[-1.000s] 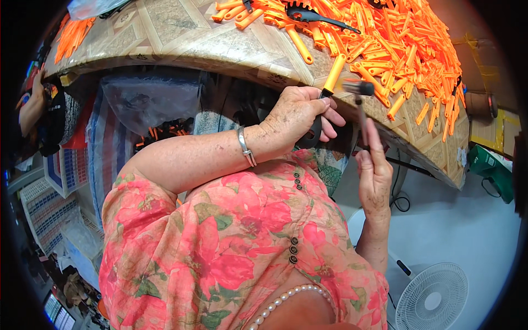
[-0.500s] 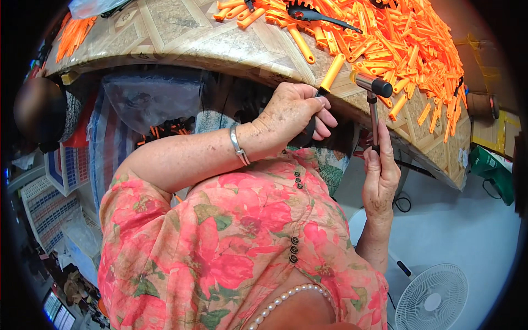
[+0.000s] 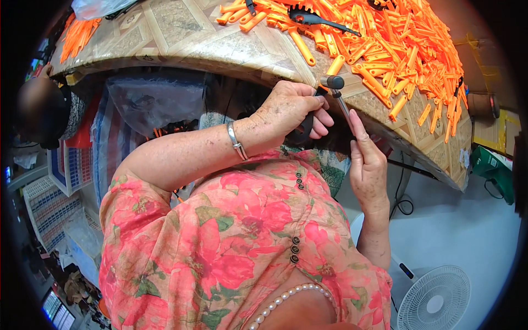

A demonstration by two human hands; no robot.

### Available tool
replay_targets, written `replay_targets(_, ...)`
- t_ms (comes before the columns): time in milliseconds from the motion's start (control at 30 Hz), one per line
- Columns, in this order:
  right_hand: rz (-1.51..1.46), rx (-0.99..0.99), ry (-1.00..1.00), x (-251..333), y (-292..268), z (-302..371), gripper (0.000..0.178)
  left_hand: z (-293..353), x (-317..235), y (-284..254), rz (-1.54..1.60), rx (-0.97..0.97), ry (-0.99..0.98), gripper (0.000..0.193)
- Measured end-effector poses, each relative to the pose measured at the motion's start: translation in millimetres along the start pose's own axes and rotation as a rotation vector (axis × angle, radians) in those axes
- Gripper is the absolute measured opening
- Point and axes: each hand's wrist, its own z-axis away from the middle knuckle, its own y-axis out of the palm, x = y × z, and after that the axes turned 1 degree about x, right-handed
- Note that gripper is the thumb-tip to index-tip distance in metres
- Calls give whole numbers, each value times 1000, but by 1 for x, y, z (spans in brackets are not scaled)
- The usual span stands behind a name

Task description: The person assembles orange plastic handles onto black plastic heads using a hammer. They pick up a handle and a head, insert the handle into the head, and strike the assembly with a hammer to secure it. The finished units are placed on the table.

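Observation:
My left hand [image 3: 297, 113], closed and wearing a silver bangle, grips a black kitchen utensil [image 3: 300, 133] just off the table's front edge. Its orange handle [image 3: 336, 64] points up and away over the tabletop. The fingers hide much of the utensil's middle. A small hammer [image 3: 344, 104] with a metal shaft and black striking faces is in my right hand [image 3: 367, 169]. The hammer head overlaps the near part of the orange handle in this view; I cannot tell whether they touch. My right index finger lies stretched along the shaft.
A big heap of loose orange handles [image 3: 407, 49] covers the table's [image 3: 181, 33] right part, with a black slotted spoon-like utensil [image 3: 319, 19] on top. More orange pieces [image 3: 80, 38] lie far left. A white fan [image 3: 434, 302] stands at lower right, plastic crates [image 3: 58, 209] at left.
The hammer has swung left, from right of the orange handle to over its near part. My right hand moved slightly left with it. My left hand stays nearly in place.

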Motion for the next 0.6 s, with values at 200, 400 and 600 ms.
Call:
replay_targets(200,-382,-153,103,-8,-5,-3,52,9,6,-13,-144,98,99,20)
replay_targets(400,-692,-614,303,-52,-57,-13,57,59,19,-62,26,-249,462,21)
replay_targets(600,-276,-740,426,-154,-105,-31,63,107,43,-234,766,-858,802,23)
